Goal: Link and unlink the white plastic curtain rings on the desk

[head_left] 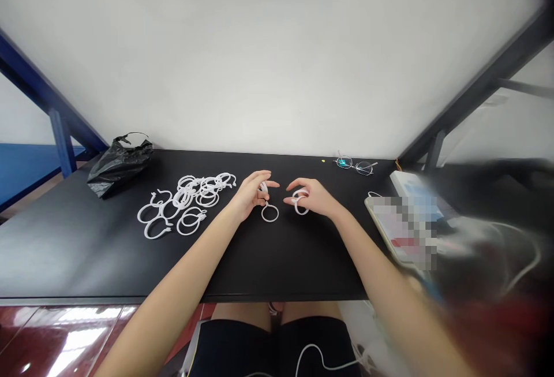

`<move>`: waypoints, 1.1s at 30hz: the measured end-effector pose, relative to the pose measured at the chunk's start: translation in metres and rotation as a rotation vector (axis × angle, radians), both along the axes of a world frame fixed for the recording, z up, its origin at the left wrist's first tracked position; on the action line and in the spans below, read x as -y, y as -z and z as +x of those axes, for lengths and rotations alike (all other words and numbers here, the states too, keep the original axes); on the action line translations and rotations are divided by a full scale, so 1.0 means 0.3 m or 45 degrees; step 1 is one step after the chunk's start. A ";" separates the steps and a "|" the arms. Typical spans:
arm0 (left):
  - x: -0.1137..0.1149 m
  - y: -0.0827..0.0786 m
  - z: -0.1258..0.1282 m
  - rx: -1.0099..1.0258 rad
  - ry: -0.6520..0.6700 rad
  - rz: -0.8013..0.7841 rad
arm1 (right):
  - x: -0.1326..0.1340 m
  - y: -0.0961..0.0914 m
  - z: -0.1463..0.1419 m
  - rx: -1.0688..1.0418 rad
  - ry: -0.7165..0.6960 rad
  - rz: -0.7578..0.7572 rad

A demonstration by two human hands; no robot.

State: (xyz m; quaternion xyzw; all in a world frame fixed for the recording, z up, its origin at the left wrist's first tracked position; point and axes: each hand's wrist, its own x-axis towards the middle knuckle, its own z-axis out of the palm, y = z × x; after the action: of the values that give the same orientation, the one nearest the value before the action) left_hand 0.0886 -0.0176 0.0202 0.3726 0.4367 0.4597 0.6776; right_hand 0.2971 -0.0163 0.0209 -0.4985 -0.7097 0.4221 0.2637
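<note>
Grip: left hand (251, 195) pinched on a white plastic ring (270, 221), right hand (309, 199) clamped on a second ring (300, 213), both mid-frame | Progress: only those two are out, looks like most of the job's left, with a big pile of rings (184, 198) left of center near a black plastic bag (120, 166)

Bright, even light; blurred right edge

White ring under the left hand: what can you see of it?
The white ring is a thin, round band of what looks like smooth plastic, with the black tabletop showing through its centre. It sits just below the left hand, its top meeting a small white piece pinched in that hand's fingers. Whether it touches the tabletop cannot be told.
</note>
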 end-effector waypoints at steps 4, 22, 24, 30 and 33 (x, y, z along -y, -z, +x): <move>-0.008 -0.010 -0.016 0.063 -0.086 0.046 | 0.041 0.031 -0.115 0.019 -0.055 -0.014; 0.005 -0.013 -0.008 0.038 0.323 -0.076 | 0.018 0.025 -0.092 -0.230 0.236 0.126; 0.004 -0.014 -0.010 0.112 0.336 -0.114 | 0.024 0.021 -0.099 -0.314 0.264 0.087; 0.003 -0.017 -0.020 0.240 0.311 -0.150 | 0.023 0.003 -0.090 -0.666 0.382 -0.006; 0.005 -0.015 -0.019 0.222 0.364 -0.120 | 0.025 -0.004 -0.093 -0.717 0.375 -0.068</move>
State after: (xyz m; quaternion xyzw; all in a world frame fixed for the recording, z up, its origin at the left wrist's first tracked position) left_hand 0.0827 -0.0192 0.0248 0.3575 0.3400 0.3680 0.7882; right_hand 0.2693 -0.0237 0.0221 -0.4663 -0.5179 0.5192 0.4948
